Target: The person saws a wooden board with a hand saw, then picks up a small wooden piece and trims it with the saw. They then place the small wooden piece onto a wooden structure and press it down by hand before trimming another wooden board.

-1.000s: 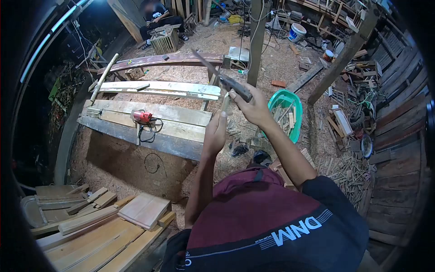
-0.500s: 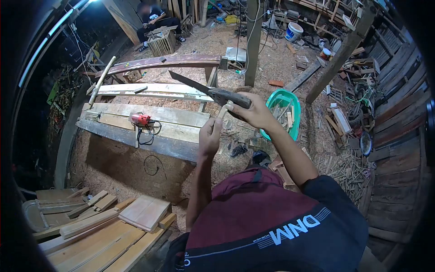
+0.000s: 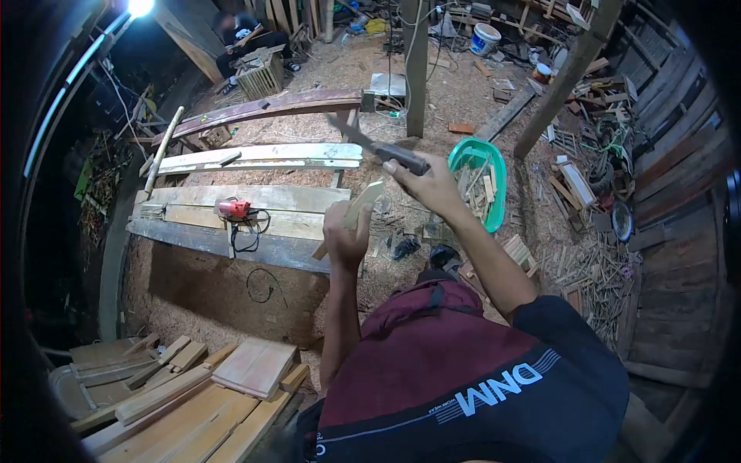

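Observation:
My right hand (image 3: 432, 187) is closed round the dark handle of a handsaw (image 3: 403, 158), whose blade points up and to the left, slightly blurred. My left hand (image 3: 347, 234) grips a short, thin wooden strip (image 3: 370, 194) that slants up out of the fingers, its lower end showing below the hand. A gap separates the strip from the saw. Beyond my left hand lie long boards (image 3: 297, 198) on a bench, with a red power tool (image 3: 234, 208) and its black cord on top.
A green plastic tub (image 3: 499, 202) with wood offcuts stands beyond my right forearm. Two posts (image 3: 415, 85) rise ahead. Stacked planks and a panel (image 3: 255, 366) lie at lower left. Scraps cover the floor at right. A person (image 3: 251, 37) sits at the back beside a slatted crate (image 3: 261, 76).
The saw and the wooden strip have moved apart. My left hand has come down and left, with more of the strip showing. The view has shifted slightly.

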The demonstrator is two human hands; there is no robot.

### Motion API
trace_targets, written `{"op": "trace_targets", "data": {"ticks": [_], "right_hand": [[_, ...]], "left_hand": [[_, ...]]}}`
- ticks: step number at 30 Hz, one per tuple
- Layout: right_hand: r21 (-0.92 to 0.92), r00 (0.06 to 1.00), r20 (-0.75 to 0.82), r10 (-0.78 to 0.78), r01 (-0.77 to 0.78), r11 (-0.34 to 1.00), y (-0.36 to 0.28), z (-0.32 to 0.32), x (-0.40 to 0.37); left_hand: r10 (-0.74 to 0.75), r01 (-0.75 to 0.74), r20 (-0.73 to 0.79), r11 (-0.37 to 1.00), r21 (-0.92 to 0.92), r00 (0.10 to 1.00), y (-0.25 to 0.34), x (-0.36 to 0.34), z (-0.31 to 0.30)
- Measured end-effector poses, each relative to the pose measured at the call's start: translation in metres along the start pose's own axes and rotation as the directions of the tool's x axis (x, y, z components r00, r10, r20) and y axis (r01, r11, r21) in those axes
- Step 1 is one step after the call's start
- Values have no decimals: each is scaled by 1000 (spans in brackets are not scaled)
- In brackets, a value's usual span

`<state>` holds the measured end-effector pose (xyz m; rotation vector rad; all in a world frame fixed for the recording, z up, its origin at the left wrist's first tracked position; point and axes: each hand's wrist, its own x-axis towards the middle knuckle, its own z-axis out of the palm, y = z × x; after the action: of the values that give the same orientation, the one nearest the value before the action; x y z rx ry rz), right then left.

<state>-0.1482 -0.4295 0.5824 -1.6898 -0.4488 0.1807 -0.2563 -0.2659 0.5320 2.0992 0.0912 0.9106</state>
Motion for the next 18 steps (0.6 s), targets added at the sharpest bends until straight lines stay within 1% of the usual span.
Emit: {"op": "trace_targets", "data": {"ticks": [3,4,5,7,8,11,12,15,16,18], "right_hand": [[-16,995,-49,-90,89,996,16,3,-13],[-41,992,-41,-119,117,992,31,1,-12],[-10,990,-76,-117,116,993,36,-2,-17],[47,983,-144,-112,120,992,20,-8,-33],[95,986,-155,-58,73,993,5,-14,-44],[195,976,-212,49,-7,981,-4,-33,-60],[179,976,-218,5,34,983,-4,-39,-63],[205,974,-224,-39,86,975,-5,-53,-77],[233,974,-228,-4,59,971,-9,-58,-85],[263,962,-272,-17,91,961,-10,-66,-100]], "left_hand": [[93,-93,5,995,-16,996,10,3,11],[117,-117,15,993,-14,993,13,4,13],[140,-139,24,990,-13,990,16,3,16],[142,-140,66,990,-28,988,21,2,23],[143,-140,85,990,-34,986,23,2,26],[164,-164,120,986,-11,979,24,-4,38],[151,-146,123,988,-49,981,28,-6,41],[130,-110,141,984,-142,982,47,-9,50],[132,-107,149,981,-162,980,53,-10,53],[143,-113,167,977,-179,976,69,-15,55]]}}
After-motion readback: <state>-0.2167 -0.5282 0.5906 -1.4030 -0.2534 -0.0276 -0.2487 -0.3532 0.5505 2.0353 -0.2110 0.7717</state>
